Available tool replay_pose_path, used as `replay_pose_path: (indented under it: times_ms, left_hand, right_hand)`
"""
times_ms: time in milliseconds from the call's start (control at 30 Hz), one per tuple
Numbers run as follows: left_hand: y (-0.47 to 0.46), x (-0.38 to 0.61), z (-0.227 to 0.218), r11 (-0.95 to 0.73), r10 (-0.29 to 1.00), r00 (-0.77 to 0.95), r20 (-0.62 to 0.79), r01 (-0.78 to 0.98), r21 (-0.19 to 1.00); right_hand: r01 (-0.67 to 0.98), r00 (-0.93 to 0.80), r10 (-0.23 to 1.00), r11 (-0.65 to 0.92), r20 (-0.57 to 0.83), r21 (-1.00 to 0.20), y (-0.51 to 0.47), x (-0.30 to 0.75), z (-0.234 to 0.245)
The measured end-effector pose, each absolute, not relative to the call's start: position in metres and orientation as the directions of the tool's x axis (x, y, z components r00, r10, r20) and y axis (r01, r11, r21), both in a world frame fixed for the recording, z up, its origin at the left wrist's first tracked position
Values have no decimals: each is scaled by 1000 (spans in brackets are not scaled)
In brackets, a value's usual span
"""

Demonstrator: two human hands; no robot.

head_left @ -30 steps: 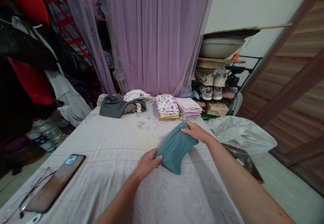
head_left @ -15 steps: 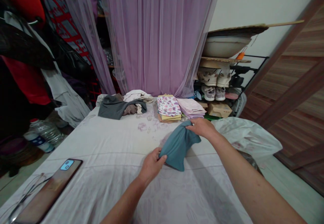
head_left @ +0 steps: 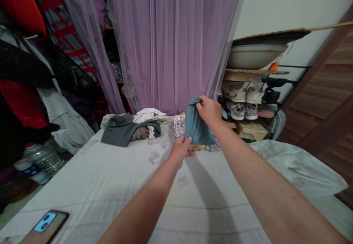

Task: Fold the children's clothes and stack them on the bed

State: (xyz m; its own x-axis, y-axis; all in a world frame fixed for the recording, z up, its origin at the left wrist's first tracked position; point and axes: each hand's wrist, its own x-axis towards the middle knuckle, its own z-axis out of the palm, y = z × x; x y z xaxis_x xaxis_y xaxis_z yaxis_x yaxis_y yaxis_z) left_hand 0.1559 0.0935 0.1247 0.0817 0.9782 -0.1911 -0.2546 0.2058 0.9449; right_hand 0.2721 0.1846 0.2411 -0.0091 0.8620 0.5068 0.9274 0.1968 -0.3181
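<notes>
A folded teal cloth [head_left: 199, 128] hangs between my two hands, in front of the folded piles at the back of the bed. My right hand [head_left: 209, 111] pinches its upper edge. With the thumb in front, my left hand [head_left: 182, 149] grips its lower left corner. Behind the cloth shows part of a stack of folded printed fabric [head_left: 179, 125]; the rest of the stack, and most of the pile beside it, is hidden. To the left lies a loose heap with a dark grey garment [head_left: 118, 130] and a white cloth [head_left: 149, 114].
A phone [head_left: 45, 227] lies at the bed's near left. Purple curtains [head_left: 165, 45] hang behind the bed. On the right stand a rack with shoes [head_left: 244, 108], a cardboard box [head_left: 252, 130] and a white plastic bag [head_left: 300, 167]. Bottles [head_left: 41, 159] stand on the left.
Both hands have carried the teal cloth forward, from over the bed's middle to the folded stacks. The cloth now hangs more upright, and the view has shifted.
</notes>
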Motion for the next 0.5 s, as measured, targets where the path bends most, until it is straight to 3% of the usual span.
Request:
replay_pose_path:
  times_ms: [100, 167, 233, 367, 500]
  left_hand:
    - [124, 153, 111, 322, 945, 45, -324, -297, 899]
    - [136, 147, 101, 385, 921, 52, -386, -266, 884]
    - [142, 140, 93, 419, 907, 59, -417, -218, 881]
    - [136, 128, 82, 412, 911, 67, -407, -136, 901]
    - [114, 113, 63, 385, 922, 56, -383, -40, 922]
  right_hand:
    - [938, -165, 924, 255, 346, -233, 218, 249, 214]
    - [951, -206, 958, 244, 197, -191, 228, 239, 185]
    - [955, -228, 963, 250, 141, -162, 229, 233, 153]
    - [957, -168, 970, 203, 176, -205, 215, 228, 109]
    - [951, -158, 949, 221, 272, -218, 201, 229, 100]
